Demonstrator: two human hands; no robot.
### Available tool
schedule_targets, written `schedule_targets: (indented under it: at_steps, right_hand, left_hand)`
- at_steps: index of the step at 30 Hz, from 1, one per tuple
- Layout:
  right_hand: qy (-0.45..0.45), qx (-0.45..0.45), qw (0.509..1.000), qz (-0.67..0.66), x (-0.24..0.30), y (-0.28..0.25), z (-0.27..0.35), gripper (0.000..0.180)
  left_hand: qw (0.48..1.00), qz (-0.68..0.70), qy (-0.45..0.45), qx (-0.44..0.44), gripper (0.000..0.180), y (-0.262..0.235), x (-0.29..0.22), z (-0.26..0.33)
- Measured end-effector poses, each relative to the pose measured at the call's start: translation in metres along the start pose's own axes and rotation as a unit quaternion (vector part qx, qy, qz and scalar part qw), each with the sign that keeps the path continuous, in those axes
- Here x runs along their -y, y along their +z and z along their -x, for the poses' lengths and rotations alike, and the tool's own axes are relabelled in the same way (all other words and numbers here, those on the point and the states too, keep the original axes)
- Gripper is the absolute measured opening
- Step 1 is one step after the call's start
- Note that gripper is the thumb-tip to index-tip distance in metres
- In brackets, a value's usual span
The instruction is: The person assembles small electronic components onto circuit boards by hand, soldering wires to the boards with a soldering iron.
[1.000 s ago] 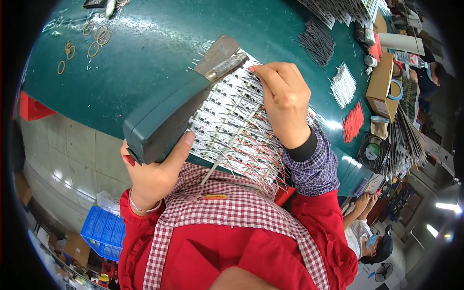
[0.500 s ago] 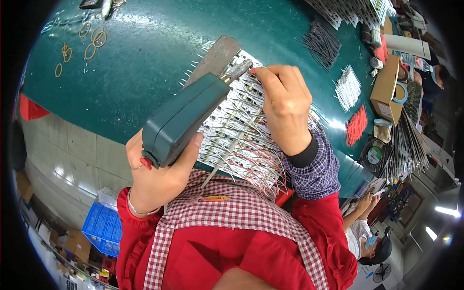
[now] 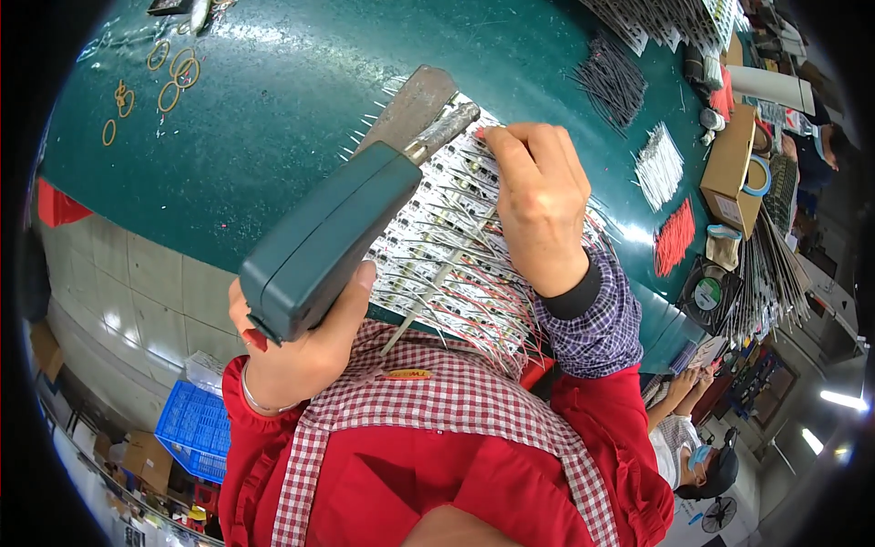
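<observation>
My left hand point(image 3: 305, 365) is closed round the handle of a dark green soldering gun point(image 3: 333, 242). Its metal tip point(image 3: 447, 130) points up and right, over the upper part of a white circuit board panel point(image 3: 401, 260). Rows of short wires, dark, white and red, stick out across the panel. My right hand point(image 3: 544, 205) rests over the panel's right side, thumb and forefinger pinching a small red wire point(image 3: 480, 134) near the tip. Whether the tip touches the board I cannot tell. A flat grey metal bar point(image 3: 410, 105) lies at the panel's upper left corner.
Bundles of black point(image 3: 611, 82), white point(image 3: 658, 166) and red wires point(image 3: 674, 239) lie on the green table point(image 3: 182, 191) to the right. Beyond them stands a cardboard box point(image 3: 729, 173). Rubber bands point(image 3: 169, 96) lie far left. A co-worker point(image 3: 697, 456) sits at right.
The soldering gun has drawn back slightly, down and to the left, with my left hand; its tip sits farther from my right fingers' pinch. My right hand has hardly moved.
</observation>
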State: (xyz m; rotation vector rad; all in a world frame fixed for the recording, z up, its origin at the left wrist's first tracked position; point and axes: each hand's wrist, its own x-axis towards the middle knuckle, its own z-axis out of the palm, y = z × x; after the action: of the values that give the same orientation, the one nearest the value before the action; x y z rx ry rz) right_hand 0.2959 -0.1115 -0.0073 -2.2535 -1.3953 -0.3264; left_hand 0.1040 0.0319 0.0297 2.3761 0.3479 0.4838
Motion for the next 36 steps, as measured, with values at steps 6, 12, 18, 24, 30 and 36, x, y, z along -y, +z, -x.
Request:
schedule_targets:
  at_steps: [6, 12, 18, 24, 30, 36]
  right_hand:
    - [0.009, 0.003, 1.000, -0.003, 0.000, 0.000, 0.000, 0.029]
    - [-0.006, -0.039, 0.999, -0.005, 0.000, -0.006, 0.005, 0.031]
    - [-0.003, -0.035, 0.999, -0.040, 0.004, 0.001, 0.013, 0.028]
    - [0.007, -0.025, 0.999, -0.037, 0.003, 0.004, 0.014, 0.027]
    - [0.017, -0.045, 0.999, -0.024, 0.005, 0.006, 0.013, 0.025]
    - [0.023, -0.032, 0.999, -0.017, 0.006, 0.004, 0.014, 0.027]
  left_hand:
    - [0.999, -0.032, 0.020, -0.010, 0.018, -0.003, 0.001, -0.001]
    - [0.993, 0.092, -0.068, -0.038, 0.015, 0.000, -0.003, 0.002]
    - [1.000, 0.024, 0.003, -0.002, 0.014, -0.001, 0.006, 0.003]
    - [0.981, 0.158, -0.112, -0.008, 0.016, 0.001, 0.000, 0.000]
    - [0.972, 0.193, -0.132, -0.001, 0.018, 0.002, 0.000, -0.001]
    - [0.964, 0.213, -0.161, 0.004, 0.016, 0.003, -0.001, -0.001]
